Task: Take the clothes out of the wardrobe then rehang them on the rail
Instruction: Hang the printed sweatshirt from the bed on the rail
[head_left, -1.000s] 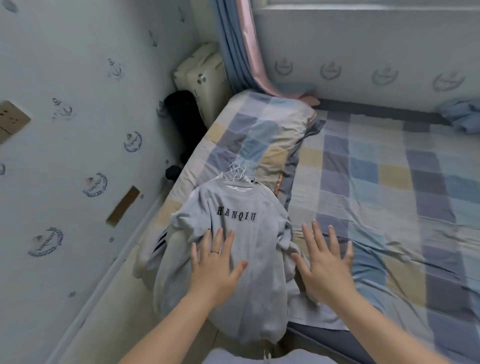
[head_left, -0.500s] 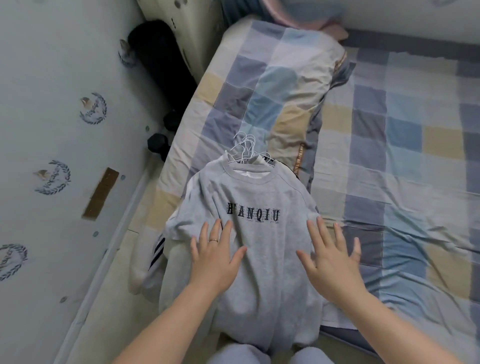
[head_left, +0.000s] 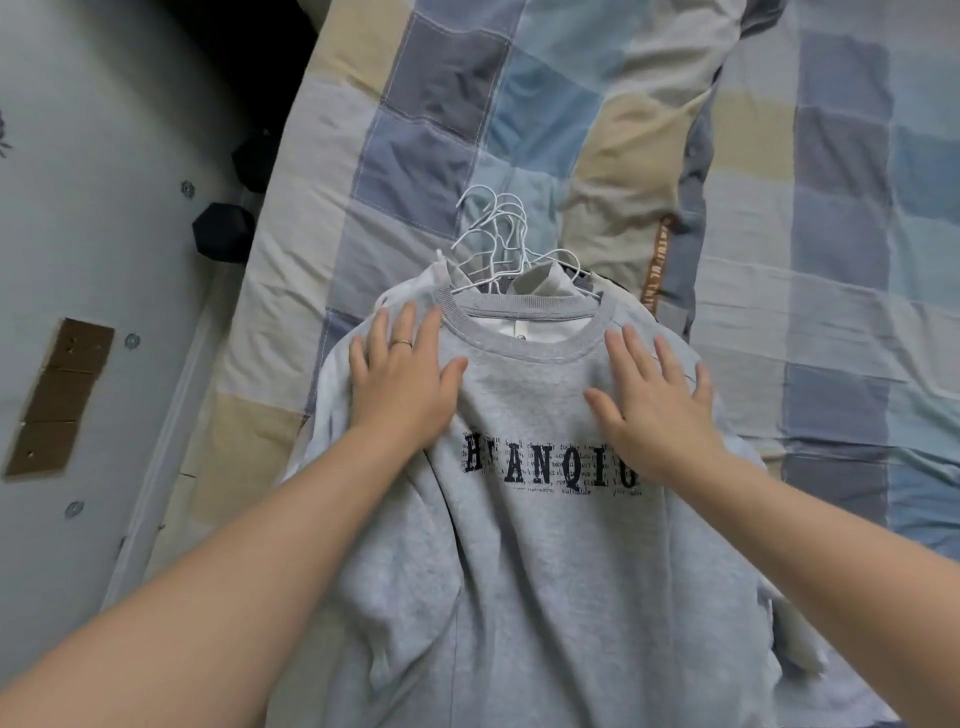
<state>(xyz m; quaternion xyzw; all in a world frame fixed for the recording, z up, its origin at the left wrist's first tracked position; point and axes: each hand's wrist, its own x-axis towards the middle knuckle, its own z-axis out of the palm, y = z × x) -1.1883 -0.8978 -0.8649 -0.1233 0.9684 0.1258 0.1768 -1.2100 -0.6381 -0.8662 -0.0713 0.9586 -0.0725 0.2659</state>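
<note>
Both hands had slid up the grey sweatshirt (head_left: 519, 545); left hand (head_left: 402, 384) and right hand (head_left: 657, 400) lay flat, grasping nothing, hanger hooks (head_left: 498, 234) just beyond.

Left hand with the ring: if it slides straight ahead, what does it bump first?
Left hand likely meets the white garment peeking past the gray sweatshirt, then the checked quilt.

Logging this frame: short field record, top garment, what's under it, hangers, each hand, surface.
top garment: grey sweatshirt, print up, lying flat
underneath: other clothes, edges showing near the collar
hangers: white wire hooks bunched above the collar
left hand: flat on sweatshirt, left of collar, wearing ring
right hand: flat on sweatshirt, right of collar
surface: checked quilt
</note>
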